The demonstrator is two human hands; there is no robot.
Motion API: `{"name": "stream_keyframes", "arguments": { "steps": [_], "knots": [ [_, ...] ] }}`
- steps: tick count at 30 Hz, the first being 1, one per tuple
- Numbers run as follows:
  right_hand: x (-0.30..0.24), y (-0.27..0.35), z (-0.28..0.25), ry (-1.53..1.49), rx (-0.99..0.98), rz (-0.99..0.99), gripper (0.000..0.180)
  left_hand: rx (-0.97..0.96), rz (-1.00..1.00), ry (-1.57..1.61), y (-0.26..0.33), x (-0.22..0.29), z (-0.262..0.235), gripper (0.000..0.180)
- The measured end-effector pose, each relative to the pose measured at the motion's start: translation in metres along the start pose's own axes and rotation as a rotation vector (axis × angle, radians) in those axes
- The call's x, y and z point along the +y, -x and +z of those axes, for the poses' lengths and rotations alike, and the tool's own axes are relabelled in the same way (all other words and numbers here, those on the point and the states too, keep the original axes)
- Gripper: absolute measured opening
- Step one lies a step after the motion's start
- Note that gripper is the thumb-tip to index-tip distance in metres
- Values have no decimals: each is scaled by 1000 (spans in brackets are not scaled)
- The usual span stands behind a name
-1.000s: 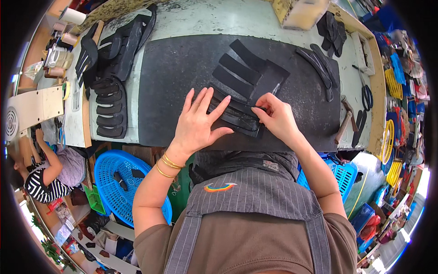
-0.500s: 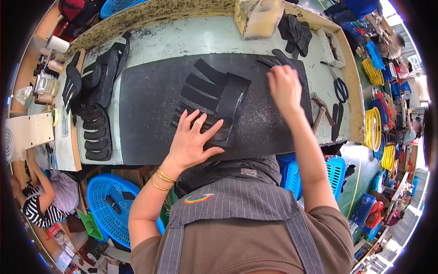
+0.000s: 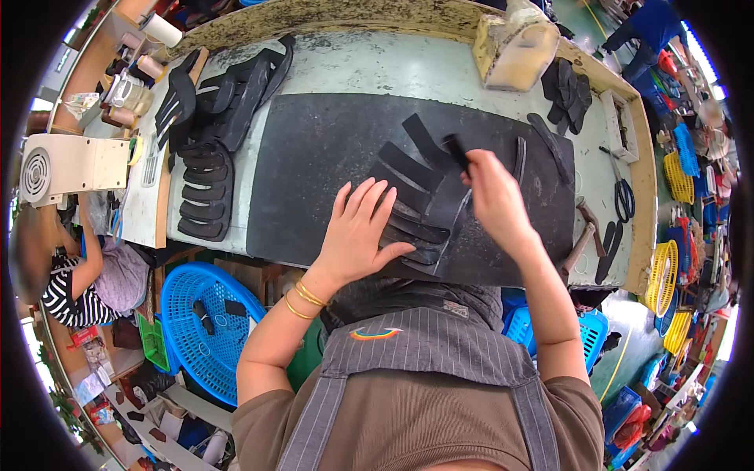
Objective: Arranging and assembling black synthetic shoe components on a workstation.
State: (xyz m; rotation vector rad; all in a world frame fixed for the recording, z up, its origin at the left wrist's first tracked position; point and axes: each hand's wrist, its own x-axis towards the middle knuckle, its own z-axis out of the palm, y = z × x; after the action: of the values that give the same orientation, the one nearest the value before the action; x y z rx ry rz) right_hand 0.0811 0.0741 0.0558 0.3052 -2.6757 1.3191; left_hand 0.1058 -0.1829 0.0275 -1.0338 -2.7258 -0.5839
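Observation:
A flat black piece with several strap-like fingers point(image 3: 404, 167) lies on the dark work mat point(image 3: 306, 165) in front of me. My left hand point(image 3: 353, 231) rests with fingers stretched out on the left side of its lower straps. My right hand point(image 3: 496, 196) is closed on a short black strip point(image 3: 455, 149), raised over the right side of the piece; its grip hides the strip's lower end. Two loose black strips lie to the right, a narrow one point(image 3: 520, 160) on the mat and a wider one point(image 3: 551, 147) at the mat's edge.
Stacked black strapped pieces point(image 3: 206, 192) lie at the left. On the right are scissors point(image 3: 624, 200), a hammer point(image 3: 583, 235) and more black parts point(image 3: 565, 94). A yellowish block-like container point(image 3: 514, 55) stands at the back. Below the left edge is a blue basket point(image 3: 212, 314); a person point(image 3: 86, 282) sits beyond.
My right hand has come from the loose strips at the right toward the strapped piece, now holding a strip. My left hand stays on the lower straps. The whole view has shifted.

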Motion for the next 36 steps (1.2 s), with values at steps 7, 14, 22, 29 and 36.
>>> {"name": "stream_keyframes", "arguments": {
  "steps": [7,14,22,29,36],
  "knots": [
    [-5,-20,52,-79,-238,36,15,-59,-14,75,-2,-19,8,77],
    [-7,-18,69,-112,-319,283,17,14,4,134,-2,-25,8,75],
    [-4,-15,74,-36,-286,249,18,10,39,145,-7,-27,8,72],
    [-2,-13,75,90,-274,185,19,-102,7,98,-14,-23,7,67],
    [12,24,37,-110,-86,326,21,-52,58,40,-13,-32,8,68]
  ]
}}
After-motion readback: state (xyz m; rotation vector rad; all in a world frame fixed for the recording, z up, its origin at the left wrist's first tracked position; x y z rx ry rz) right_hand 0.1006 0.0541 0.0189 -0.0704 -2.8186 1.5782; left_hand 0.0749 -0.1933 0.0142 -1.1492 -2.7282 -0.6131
